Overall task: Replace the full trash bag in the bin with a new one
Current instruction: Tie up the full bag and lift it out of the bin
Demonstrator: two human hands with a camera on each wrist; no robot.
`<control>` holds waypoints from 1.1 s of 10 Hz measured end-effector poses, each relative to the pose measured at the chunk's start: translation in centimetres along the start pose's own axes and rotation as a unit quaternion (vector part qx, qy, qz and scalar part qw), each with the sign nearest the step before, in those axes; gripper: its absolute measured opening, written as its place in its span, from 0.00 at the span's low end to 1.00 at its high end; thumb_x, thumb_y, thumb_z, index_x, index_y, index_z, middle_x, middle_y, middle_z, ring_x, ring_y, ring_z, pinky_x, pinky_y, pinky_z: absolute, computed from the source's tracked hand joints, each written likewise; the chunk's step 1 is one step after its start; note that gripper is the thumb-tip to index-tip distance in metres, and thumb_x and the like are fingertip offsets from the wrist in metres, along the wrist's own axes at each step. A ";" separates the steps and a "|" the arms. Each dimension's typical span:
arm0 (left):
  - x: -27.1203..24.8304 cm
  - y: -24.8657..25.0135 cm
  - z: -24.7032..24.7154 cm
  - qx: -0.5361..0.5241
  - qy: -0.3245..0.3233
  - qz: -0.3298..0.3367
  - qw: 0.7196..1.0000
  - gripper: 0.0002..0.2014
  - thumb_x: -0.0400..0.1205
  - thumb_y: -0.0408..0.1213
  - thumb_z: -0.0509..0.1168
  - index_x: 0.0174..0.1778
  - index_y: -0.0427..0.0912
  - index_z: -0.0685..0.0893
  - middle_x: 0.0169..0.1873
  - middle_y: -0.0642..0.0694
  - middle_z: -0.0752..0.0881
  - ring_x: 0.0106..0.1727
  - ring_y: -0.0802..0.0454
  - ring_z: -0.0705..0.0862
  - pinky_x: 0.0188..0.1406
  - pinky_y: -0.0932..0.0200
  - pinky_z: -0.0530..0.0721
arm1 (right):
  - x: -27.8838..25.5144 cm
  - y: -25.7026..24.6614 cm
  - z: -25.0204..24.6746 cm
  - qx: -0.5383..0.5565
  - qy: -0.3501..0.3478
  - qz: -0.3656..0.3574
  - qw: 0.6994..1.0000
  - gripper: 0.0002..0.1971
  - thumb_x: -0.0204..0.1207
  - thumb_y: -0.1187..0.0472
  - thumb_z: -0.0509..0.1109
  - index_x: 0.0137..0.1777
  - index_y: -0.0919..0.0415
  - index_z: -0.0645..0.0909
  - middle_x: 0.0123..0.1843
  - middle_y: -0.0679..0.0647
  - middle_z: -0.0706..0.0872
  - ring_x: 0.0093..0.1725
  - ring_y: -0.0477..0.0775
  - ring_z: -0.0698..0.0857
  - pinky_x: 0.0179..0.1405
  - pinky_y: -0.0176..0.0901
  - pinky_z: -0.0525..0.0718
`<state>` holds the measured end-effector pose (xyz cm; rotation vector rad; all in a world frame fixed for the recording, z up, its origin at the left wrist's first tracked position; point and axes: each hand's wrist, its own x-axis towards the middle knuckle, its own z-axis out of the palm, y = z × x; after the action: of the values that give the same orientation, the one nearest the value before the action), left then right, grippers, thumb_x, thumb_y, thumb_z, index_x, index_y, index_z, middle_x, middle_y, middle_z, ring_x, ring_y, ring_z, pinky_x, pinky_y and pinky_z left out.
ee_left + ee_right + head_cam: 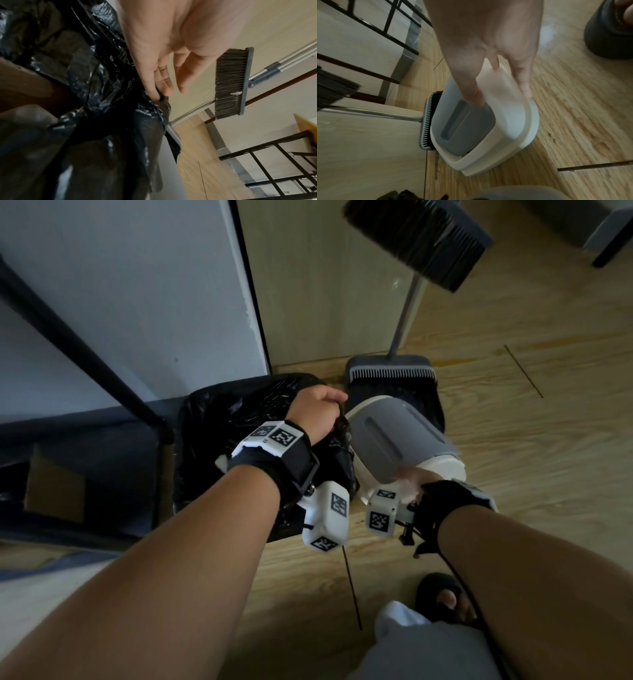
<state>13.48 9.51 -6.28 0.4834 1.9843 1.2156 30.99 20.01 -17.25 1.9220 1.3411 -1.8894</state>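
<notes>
The bin stands by the wall, lined with a crinkled black trash bag (239, 412) whose edge is folded over its rim. My left hand (318, 412) is at the bin's right rim. In the left wrist view its fingers (154, 81) are nearly straight, their tips pushed into a fold of the bag (102, 75), with the thumb held apart. My right hand (501, 93) grips the bin lid (513, 128), a white frame with a grey swing flap. The fingers are inside the frame and the thumb outside. The lid (394, 440) hangs tilted just right of the bin, above the floor.
A grey dustpan (390, 378) stands on the wood floor behind the lid, with a broom head (421, 237) clipped higher on its pole. A black metal leg (78, 347) slants down left of the bin, near a cardboard box (54, 491). My slippered foot (445, 597) is at bottom right.
</notes>
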 end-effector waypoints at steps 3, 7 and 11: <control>-0.3 -0.4 -1.0 -0.035 -0.018 -0.018 0.999 0.17 0.79 0.21 0.58 0.54 0.43 0.86 0.43 0.46 0.83 0.54 0.49 0.84 0.60 0.54 0.86 | -2.7 -0.5 0.0 -0.038 0.000 -0.004 0.999 0.27 0.82 0.56 0.63 0.80 0.63 0.65 0.79 0.61 0.69 0.79 0.63 0.69 0.54 0.47 0.72; -2.4 0.3 -6.2 -0.031 0.021 -0.040 0.998 0.16 0.81 0.22 0.56 0.57 0.38 0.85 0.39 0.45 0.83 0.42 0.52 0.82 0.52 0.57 0.84 | -4.8 -4.9 -1.4 -0.064 0.022 -0.046 0.997 0.10 0.84 0.60 0.60 0.47 0.68 0.73 0.40 0.59 0.74 0.30 0.58 0.78 0.25 0.45 0.72; -6.1 0.1 -16.8 -0.044 0.100 -0.090 0.990 0.14 0.82 0.24 0.59 0.36 0.44 0.83 0.34 0.44 0.80 0.33 0.54 0.78 0.37 0.62 0.78 | -12.5 -10.1 3.2 -0.088 -0.009 -0.141 0.986 0.10 0.83 0.56 0.64 0.53 0.64 0.78 0.23 0.59 0.88 0.18 0.55 0.86 0.15 0.32 0.77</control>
<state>4.68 -4.38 0.81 0.1384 2.0792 1.2713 24.36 17.91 -2.42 1.6999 1.7898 -1.8225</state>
